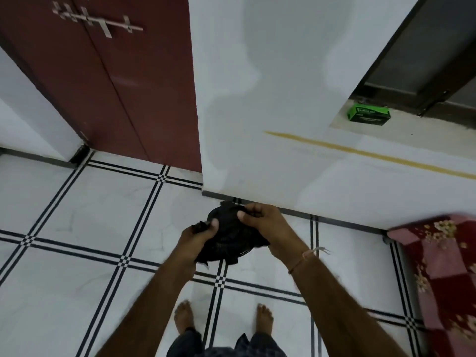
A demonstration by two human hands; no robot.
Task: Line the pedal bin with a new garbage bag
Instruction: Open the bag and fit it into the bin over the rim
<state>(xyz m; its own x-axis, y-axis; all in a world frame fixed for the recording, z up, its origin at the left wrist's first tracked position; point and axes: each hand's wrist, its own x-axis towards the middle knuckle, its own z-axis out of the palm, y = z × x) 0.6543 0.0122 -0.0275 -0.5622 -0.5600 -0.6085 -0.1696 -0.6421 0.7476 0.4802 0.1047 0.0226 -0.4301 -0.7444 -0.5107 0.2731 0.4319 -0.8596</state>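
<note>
Both hands are on the garbage bag [229, 233], a crumpled black bundle held out in front of the person's chest, above the tiled floor [103, 215]. Left hand [194, 238] pinches one bunched corner, right hand [265, 225] grips the top edge, thumb pressed on film. It looks feather-light, limp and slick, likely clingy and easy to tear. Best bet: find the open hem and pull it apart gently. No pedal bin in view; a green box [368, 116] sits well beyond the bag.
</note>
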